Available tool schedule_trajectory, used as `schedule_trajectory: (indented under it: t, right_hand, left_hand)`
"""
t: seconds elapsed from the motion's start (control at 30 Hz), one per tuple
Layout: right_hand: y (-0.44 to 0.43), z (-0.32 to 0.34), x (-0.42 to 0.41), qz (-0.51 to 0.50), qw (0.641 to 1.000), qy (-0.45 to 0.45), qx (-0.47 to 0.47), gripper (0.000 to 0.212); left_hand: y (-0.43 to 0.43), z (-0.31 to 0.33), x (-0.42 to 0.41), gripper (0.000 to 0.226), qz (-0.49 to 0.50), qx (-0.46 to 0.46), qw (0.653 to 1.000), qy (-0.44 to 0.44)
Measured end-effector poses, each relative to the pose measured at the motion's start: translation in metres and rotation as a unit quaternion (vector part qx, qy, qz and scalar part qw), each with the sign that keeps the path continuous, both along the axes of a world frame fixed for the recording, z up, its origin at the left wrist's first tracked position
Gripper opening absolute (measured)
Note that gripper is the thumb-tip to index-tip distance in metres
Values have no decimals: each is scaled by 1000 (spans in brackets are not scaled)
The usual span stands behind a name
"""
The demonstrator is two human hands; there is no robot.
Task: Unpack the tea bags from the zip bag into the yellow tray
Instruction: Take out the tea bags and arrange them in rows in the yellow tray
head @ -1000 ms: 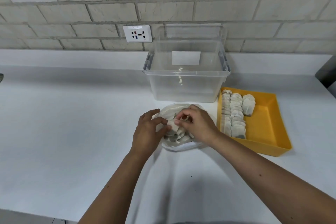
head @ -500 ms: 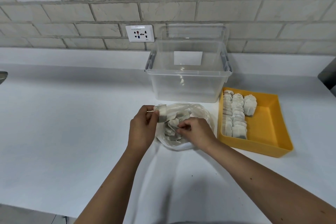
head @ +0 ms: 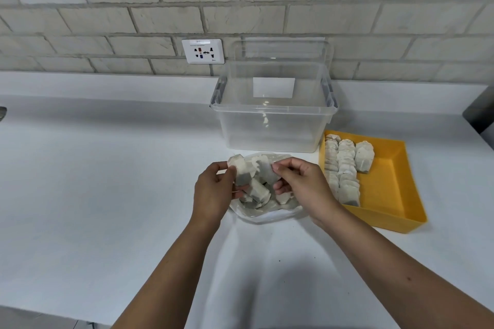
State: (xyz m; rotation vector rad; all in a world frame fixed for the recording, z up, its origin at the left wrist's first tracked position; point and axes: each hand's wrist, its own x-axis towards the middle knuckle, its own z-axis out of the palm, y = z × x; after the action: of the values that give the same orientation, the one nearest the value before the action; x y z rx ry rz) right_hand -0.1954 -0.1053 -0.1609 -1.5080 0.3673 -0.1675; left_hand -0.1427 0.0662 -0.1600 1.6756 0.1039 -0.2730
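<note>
Pinching one upright tea bag (head: pixel 239 171) per hand, fingers (head: pixel 283 166) clamped, over the zip bag (head: pixel 267 215); the yellow tray (head: pixel 387 220) sits beside my right hand (head: pixel 304 184), farther from my left hand (head: pixel 213 189).

We count one rectangular yellow plastic tray (head: pixel 387 184), one clear plastic storage box (head: pixel 272 128), one crumpled clear zip bag (head: pixel 267 216), one white wall socket (head: pixel 203 51), and three rows of white paper tea bags (head: pixel 344 168); singles overlap beyond counting.

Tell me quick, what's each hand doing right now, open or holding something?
Left hand: gripping a tea bag above the zip bag.
Right hand: pinching a second tea bag.
</note>
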Motion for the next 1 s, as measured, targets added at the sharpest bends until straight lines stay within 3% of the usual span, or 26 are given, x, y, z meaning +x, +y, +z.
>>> schedule_trajectory:
  t: [0.07,0.2,0.27,0.4,0.47,0.57,0.67,0.8,0.9,1.0]
  right_hand:
    - [11,2,-1,-36,998,-30,-32,9]
    - [27,-6,0,-70,954,-79,-280,10]
    - [31,-10,0,-60,936,-93,-334,11]
    - [33,-10,0,5,932,-120,-343,4]
    - [31,-8,0,37,931,-126,-342,8]
    - [16,-10,3,-6,935,-114,-336,9]
    - [-1,-22,7,19,918,-9,-397,10]
    - [8,-44,7,92,890,100,-435,34]
    - [18,-49,11,63,874,101,-472,37]
    - [20,-53,12,27,882,63,-466,20]
  left_hand:
    - [-6,-3,-5,15,-13,4,1000,5]
    - [-14,-8,-12,17,-33,5,999,14]
    - [-16,-6,-15,23,-33,-13,999,19]
    - [-14,-5,-17,49,-11,-37,999,25]
    - [-9,-5,-15,40,-6,-16,1000,0]
    - [1,-4,-9,23,21,13,999,-37]
    - [12,-1,-4,16,17,85,992,-94]
    - [16,-2,-4,15,15,96,990,-101]
    - [15,-5,-6,15,13,88,992,-95]
    - [16,-10,-7,15,6,80,993,-86]
